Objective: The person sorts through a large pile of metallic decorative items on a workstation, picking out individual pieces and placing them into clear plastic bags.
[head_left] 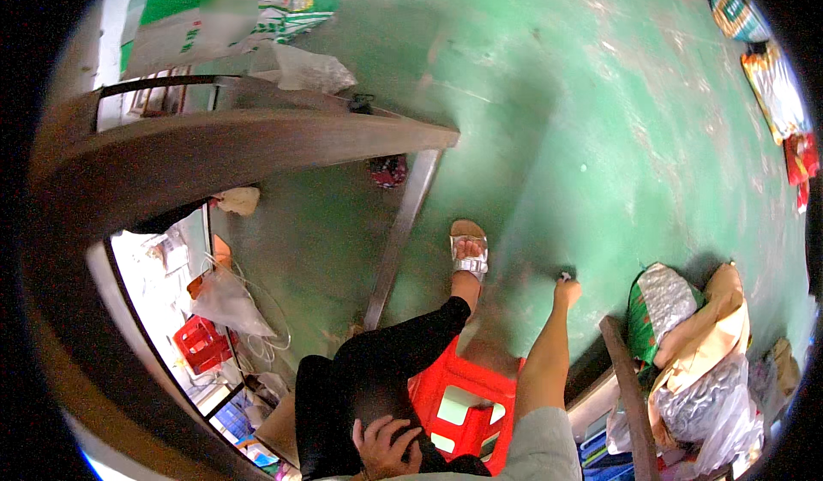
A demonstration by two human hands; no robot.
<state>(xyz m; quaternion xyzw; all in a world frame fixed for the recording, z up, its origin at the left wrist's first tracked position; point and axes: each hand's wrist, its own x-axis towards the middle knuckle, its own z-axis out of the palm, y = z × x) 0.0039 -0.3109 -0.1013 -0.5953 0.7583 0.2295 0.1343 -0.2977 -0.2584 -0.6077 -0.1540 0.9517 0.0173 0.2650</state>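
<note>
My left hand [387,448] lies on the black trousers [369,391] at my lap, its fingers spread and nothing visible in them. Stretched forward over the green floor [617,207], my right hand [567,292] is closed around a small whitish and dark thing [565,277]. Only a bit of that thing sticks out past the fingers, too little to name. Under the right forearm stands a red plastic stool [471,378] with openings in its seat. A foot in a silver strapped sandal [468,249] rests on the floor to the left of that hand.
A brown wooden tabletop edge [283,138] with a metal leg [401,241] curves along the left. Plastic and tan bags [707,335] crowd the right, beside a dark wooden post [630,395]. A green and white sack [223,18] lies at the far left; colourful packages [776,87] line the far right.
</note>
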